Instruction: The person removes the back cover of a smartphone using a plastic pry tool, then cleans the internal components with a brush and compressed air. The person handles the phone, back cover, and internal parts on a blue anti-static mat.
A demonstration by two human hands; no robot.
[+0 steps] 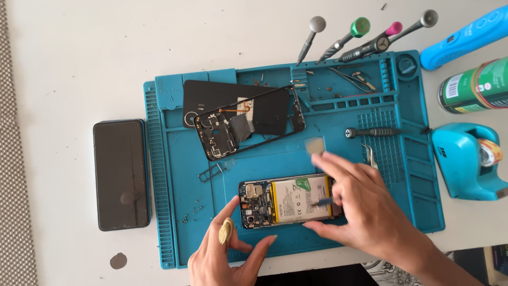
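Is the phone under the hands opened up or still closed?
Opened up. The phone lies on the blue mat with its battery and circuit board bare.

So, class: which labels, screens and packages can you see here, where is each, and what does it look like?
Phone: left of the mat, dark rectangular screen, off.
Battery label: on the opened phone under the hands, white rectangle, yellow edges.
Can: right edge, lying down, green with white panel.
Tape dispenser: right, blue, small dark label.

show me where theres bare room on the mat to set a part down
Free: the mat patch between its left ridge and the open phone, below the frame; also the strip between frame and screwdriver. Crowded: around the phone, where the left hand and right hand work.
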